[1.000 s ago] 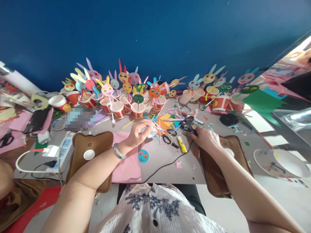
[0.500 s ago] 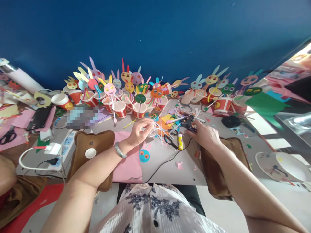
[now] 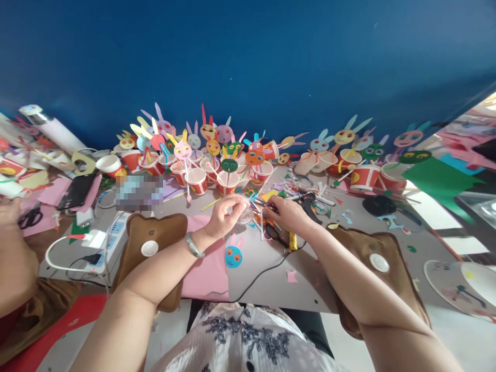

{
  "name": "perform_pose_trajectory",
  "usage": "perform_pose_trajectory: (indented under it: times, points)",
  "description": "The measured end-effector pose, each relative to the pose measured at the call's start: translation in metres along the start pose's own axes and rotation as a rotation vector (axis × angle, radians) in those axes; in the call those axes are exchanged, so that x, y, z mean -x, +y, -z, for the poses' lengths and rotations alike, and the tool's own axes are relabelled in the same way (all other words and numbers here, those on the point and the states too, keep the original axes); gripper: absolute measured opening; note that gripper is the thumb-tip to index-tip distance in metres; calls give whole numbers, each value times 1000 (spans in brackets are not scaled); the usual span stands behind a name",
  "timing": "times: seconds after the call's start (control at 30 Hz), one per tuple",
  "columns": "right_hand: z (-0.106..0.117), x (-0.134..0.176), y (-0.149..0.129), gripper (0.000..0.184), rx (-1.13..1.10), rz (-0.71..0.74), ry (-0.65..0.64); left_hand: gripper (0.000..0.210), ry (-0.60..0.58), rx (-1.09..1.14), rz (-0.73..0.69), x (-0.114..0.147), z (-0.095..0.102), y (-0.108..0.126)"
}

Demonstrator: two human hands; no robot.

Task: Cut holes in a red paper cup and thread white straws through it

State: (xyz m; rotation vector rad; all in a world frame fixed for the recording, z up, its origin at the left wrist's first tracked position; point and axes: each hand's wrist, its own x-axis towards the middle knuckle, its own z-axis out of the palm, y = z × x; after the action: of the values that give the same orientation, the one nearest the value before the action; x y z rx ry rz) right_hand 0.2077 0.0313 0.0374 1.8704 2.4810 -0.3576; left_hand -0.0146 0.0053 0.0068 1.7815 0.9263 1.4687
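Note:
My left hand [image 3: 227, 214], with a bracelet at the wrist, is closed in a pinch above the pile of paper scraps; what it pinches is too small to make out. Just beyond its fingertips is a bit of blue paper [image 3: 252, 197]. My right hand [image 3: 289, 213] reaches in among the scraps with its fingers drawn together, and I cannot make out what they hold. A clear tape roll [image 3: 245, 216] lies below the left fingers. Beneath the right hand are black-handled scissors [image 3: 276, 235] and a yellow glue stick [image 3: 293, 241]. A black glue gun [image 3: 309, 205] lies just beyond the right hand.
Paper cups [image 3: 197, 181] with rabbit-face cutouts stand along the blue wall. A blue rabbit face [image 3: 233, 257] lies near pink paper [image 3: 207, 279]. Brown hot-water bags [image 3: 149, 274] flank the work area. A power strip [image 3: 112, 240] and a person's arm [image 3: 17, 258] are at left.
My right hand has moved left from the black glue gun toward my left hand. The left hand stays pinched, and the view has shifted slightly.

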Motion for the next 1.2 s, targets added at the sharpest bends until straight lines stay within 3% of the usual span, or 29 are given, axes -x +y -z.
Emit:
perform_pose_trajectory:
  times: [0.17,0.33,0.4,0.5,0.6,0.77,0.9,1.2]
  points:
    - [-14,0,3,22,62,-13,9,33,-6,57,60,-1,-1,4]
    - [-15,1,8,23,81,-3,27,36,-31,130,172,-1,-2,8]
    - [-14,4,8,23,-25,41,115,35,-57,146,186,-2,-3,10]
    - [-11,11,0,26,-425,157,296,33,-87,176,193,-2,-4,14]
    - [-12,19,-13,30,-726,229,368,30,-83,202,207,0,-6,14]
    - [-25,22,-28,25,-804,318,451,28,-79,250,236,5,-10,12]
    - [-33,22,-31,23,-842,308,525,27,-92,257,251,7,-12,10]
    - [-37,25,-33,31,-1019,235,482,27,-108,285,296,8,-15,15]
